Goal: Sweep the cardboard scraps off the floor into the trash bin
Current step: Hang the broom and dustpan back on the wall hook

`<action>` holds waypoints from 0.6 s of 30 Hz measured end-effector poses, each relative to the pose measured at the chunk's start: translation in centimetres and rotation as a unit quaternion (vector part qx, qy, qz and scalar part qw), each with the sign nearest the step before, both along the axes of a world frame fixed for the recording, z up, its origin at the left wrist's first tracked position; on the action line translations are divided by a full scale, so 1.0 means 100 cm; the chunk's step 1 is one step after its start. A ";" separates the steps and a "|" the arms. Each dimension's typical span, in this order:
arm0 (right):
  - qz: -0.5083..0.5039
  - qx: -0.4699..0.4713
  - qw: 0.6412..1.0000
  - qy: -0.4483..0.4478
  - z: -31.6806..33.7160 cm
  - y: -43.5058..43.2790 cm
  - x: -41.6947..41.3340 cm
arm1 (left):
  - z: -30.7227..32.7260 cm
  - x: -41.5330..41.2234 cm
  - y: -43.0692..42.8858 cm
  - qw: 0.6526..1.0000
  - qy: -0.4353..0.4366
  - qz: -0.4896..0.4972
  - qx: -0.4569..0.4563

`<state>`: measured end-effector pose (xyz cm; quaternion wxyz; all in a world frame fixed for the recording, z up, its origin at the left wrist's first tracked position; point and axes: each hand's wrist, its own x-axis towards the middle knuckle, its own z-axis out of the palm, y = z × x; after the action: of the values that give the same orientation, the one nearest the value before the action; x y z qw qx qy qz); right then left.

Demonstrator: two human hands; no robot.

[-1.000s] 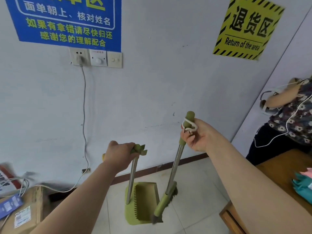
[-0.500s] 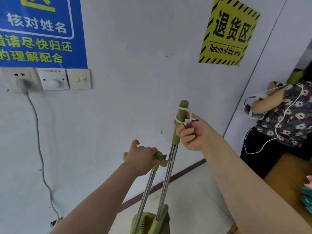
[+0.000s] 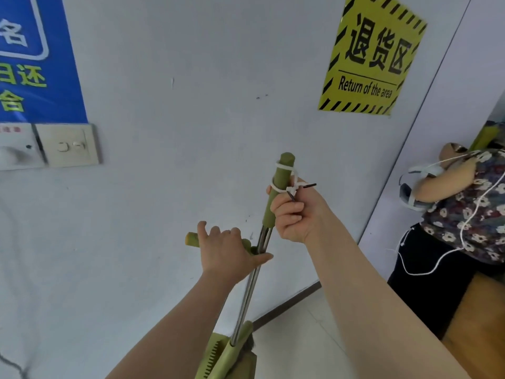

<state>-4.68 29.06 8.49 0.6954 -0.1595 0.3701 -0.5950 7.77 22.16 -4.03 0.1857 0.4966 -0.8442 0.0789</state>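
**Beside the wall: tools in hand, sweeping not yet begun**

Close to the painted wall [image 3: 191,132], the right hand [image 3: 293,214] wraps round the matte green grip of the broom [image 3: 247,296]. Its polished steel shaft slants down to a green head at the bottom edge. The left hand [image 3: 229,251] curls over the green crossbar of the dustpan [image 3: 209,362], thumb touching the shaft. The pan's moulded comb teeth are visible. A white cable tie [image 3: 284,184] loops the top of the grip. Neither cardboard scraps nor trash bin is in view. Judged step: fetching tools. The next move calls for carrying both to the scraps on the glossy tiled floor [image 3: 300,346].
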 end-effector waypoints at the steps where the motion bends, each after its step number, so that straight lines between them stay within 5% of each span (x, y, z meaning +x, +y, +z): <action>1: 0.007 -0.005 1.000 -0.005 0.001 -0.008 -0.008 | 0.001 -0.009 -0.008 1.000 0.003 0.013 -0.001; 18: 0.146 -0.004 0.988 0.044 0.023 -0.118 -0.119 | 0.009 -0.113 -0.100 0.995 0.007 0.100 0.030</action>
<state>-16.53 17.24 10.75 0.7572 -0.2401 0.3708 -0.4811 -3.48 12.20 -3.16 0.1676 0.5843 -0.7911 0.0679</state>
